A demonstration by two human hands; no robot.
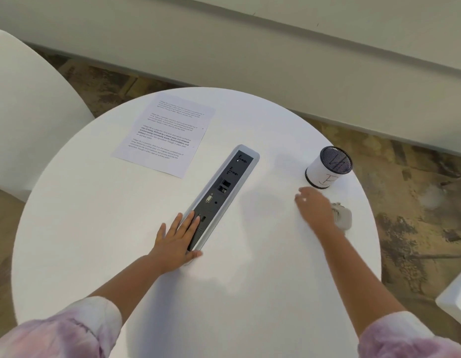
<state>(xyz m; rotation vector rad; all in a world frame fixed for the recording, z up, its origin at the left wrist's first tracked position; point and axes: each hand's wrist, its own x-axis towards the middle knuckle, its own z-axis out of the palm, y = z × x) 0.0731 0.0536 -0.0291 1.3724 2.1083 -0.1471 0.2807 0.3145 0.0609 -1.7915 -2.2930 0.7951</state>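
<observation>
My left hand point(176, 239) lies flat with straight fingers on the near end of a grey socket panel point(224, 187) set into the round white table point(95, 228). My right hand point(315, 206) is blurred and hovers over the table's right side, fingers loosely curved, holding nothing that I can see. Just right of it lies a small grey plug-like object point(343, 215), partly hidden by the hand. A white-wrapped mesh cup point(328, 166) with a handwritten letter stands beyond the right hand. A printed sheet of paper point(164, 134) lies at the table's far left.
A white chair point(25, 104) stands at the left beyond the table. Another white seat corner point(456, 303) shows at the lower right. A pale wall base point(275, 60) runs along the back over patterned carpet point(417, 202).
</observation>
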